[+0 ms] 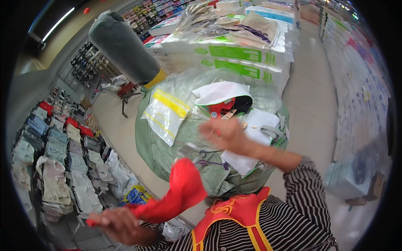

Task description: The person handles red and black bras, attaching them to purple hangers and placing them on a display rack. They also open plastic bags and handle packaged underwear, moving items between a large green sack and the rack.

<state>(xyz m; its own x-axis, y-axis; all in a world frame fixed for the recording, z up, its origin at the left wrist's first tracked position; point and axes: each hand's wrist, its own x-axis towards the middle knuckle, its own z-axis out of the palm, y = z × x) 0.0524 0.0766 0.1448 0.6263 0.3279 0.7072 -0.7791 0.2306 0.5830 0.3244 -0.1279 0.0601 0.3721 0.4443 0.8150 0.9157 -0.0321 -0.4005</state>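
Observation:
My left hand point(117, 224), at the lower left, grips one end of a red cloth item point(182, 191) that hangs out to the right, its far part blurred. Over the middle of a green wrapped bale, my right hand point(221, 133) is blurred; whether it holds anything cannot be told. Just beyond it is a white bag with green edging point(221, 92), its mouth showing red and black items with tags. A clear plastic packet with yellow bands point(166, 116) lies at the bale's left. Small dark hangers point(203, 162) and more white bags point(262, 120) rest on the bale.
The green bale point(150, 147) stands before me. Behind it are stacked white packs with green labels point(235, 54) and a dark wrapped column point(125, 50). Folded garments point(56, 175) fill racks at the left; wrapped stacks point(355, 94) line the right aisle. A metal-legged stand point(125, 103) is beyond the bale's left.

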